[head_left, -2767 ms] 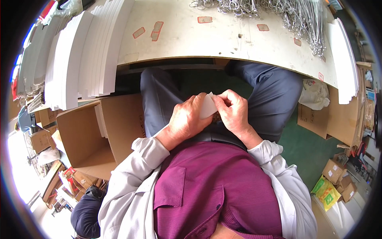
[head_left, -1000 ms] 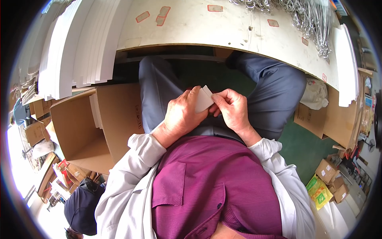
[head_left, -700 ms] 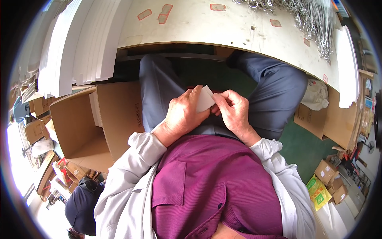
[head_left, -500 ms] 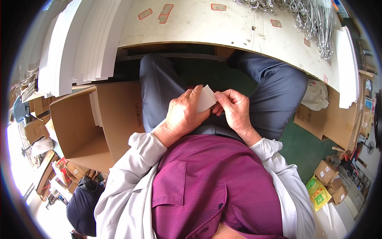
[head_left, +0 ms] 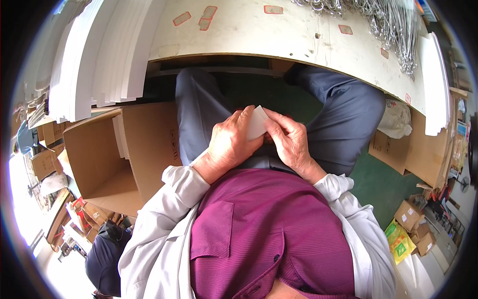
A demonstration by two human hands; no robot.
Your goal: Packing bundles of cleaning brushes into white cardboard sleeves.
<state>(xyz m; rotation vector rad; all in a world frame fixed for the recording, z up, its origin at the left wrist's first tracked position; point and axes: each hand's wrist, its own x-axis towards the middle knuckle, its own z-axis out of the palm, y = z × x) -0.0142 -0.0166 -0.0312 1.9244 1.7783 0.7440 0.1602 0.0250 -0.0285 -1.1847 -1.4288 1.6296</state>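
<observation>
— What did we have in our hands at that point?

— A small white card [head_left: 257, 122], pinched between both of them above our lap. Our left hand [head_left: 231, 144] curled round its lower left side with the thumb and fingers closed on it; our right hand [head_left: 289, 142] gripped its right edge with the fingertips [head_left: 269, 130] pressed against it. Only the upper corner of the card showed; the rest was hidden behind our knuckles.

— Could we tell whether it was one sheet or several?

— No, we could not tell. The visible part was too small and plain, and anything under our palms was covered.

— And around the hands?

— Beyond them ran the pale worktable [head_left: 279, 35], its edge bowed by the lens. Far ahead and to the right of our right hand lay a heap of metal wire hooks [head_left: 393, 25], cut off by the rim of the view. Ahead and left of our left hand stood stacks of white sheets [head_left: 104, 60] on edge, their tops out of view. Just left of our left hand sat an open cardboard box [head_left: 107, 154]; a few white sheets leaned against its inner wall, and its floor was partly hidden by our sleeve. To the right of our right hand, low down, a white bag [head_left: 397, 119] rested beside more cartons [head_left: 413, 144], too blurred to read.
</observation>
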